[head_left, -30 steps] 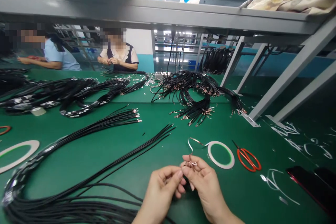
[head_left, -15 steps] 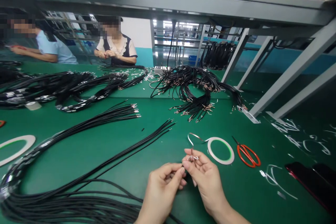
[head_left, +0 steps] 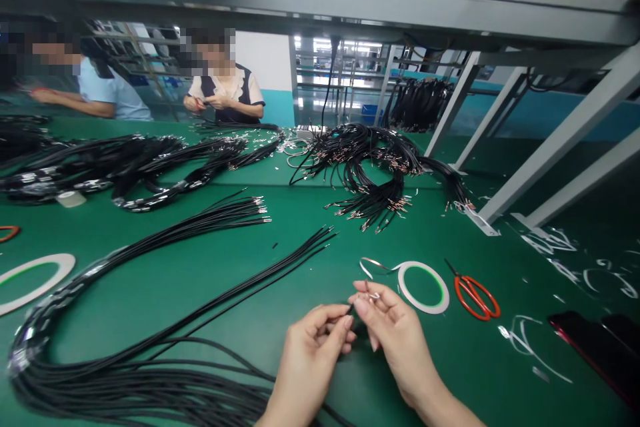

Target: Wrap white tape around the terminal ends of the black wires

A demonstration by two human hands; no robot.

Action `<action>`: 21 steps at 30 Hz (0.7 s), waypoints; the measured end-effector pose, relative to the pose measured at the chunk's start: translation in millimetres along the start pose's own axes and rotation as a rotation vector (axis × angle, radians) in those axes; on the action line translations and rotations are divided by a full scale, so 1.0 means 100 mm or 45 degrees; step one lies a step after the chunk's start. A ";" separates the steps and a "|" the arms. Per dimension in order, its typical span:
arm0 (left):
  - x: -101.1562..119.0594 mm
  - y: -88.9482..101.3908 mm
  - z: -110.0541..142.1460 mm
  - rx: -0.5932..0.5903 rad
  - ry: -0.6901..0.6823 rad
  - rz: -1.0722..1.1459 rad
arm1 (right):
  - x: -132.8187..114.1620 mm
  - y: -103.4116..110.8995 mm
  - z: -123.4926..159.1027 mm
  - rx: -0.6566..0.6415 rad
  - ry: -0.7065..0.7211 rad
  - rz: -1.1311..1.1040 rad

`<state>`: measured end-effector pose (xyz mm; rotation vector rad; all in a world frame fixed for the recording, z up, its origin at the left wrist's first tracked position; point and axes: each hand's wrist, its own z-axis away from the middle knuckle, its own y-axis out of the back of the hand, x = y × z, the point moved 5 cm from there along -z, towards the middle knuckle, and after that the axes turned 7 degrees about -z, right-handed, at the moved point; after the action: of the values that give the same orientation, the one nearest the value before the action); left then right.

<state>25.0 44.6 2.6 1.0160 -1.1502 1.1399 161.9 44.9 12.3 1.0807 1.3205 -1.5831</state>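
My left hand (head_left: 313, 353) is closed in a pinch on a thin black cable (head_left: 351, 309), near its end. Touching it from the right, my right hand (head_left: 395, 337) is closed too, thumb and forefinger pinched at the cable's tip. A narrow strip of tape (head_left: 369, 260) loops from the tape roll (head_left: 424, 287), white with a green inner ring, towards the right fingers. Small pale and brownish ends (head_left: 373, 295) stick out between those fingers; fingertips hide the exact contact. A bundle of black cables (head_left: 150, 383) passes by the left wrist.
Red-handled scissors (head_left: 477, 297) lie right of the roll. Heaps of black cables (head_left: 370, 147) cover the back of the green table (head_left: 240, 293). Metal shelf legs (head_left: 560, 140) stand at right, near tape scraps (head_left: 525, 340) and a dark phone-like object (head_left: 595, 347). Two people work across the table.
Both hands stay together, with the right fingers shifted slightly around the cable tip. The tape loop by the roll hangs lower and flatter. The view has moved a little.
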 end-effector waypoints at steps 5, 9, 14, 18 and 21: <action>0.01 0.03 -0.02 0.065 -0.003 -0.007 | -0.15 0.10 0.05 0.045 0.147 0.316; 0.06 0.05 0.01 0.130 -0.145 -0.183 | -0.18 0.00 0.13 -0.106 0.140 0.461; 0.19 0.05 0.08 0.164 -0.459 -0.499 | -0.16 -0.06 0.17 -0.128 0.106 0.552; 0.25 0.02 0.12 0.194 -0.679 -0.724 | -0.14 -0.06 0.16 -0.145 0.093 0.572; 0.25 0.00 0.14 0.210 -0.773 -0.836 | -0.13 -0.05 0.16 -0.151 0.089 0.586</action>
<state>24.4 34.4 28.8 1.7810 -1.0526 0.4039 159.3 30.6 27.4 1.2659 1.0946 -1.1226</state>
